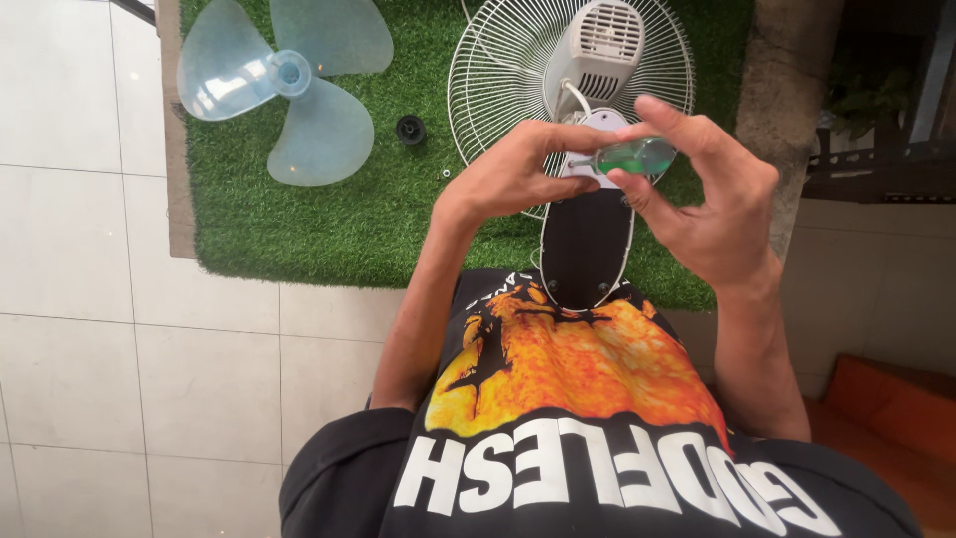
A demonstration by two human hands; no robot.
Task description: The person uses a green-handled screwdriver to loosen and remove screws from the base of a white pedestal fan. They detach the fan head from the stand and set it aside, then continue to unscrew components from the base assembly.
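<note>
My right hand [712, 204] holds a small clear bottle of green liquid [637, 157] sideways, its thin nozzle pointing left. My left hand [523, 169] pinches the nozzle end of that bottle with its fingertips. Both hands hover over a dismantled fan lying on green artificial turf [329, 219]: its white wire guard [488, 70], grey-white motor housing [597, 50] and black oval base [588, 249] sit right below the hands.
A pale blue three-blade fan propeller [289, 85] lies on the turf at the left. A small black round cap [410, 129] rests between it and the guard. White floor tiles [90, 299] surround the turf; an orange cushion [886, 399] is at lower right.
</note>
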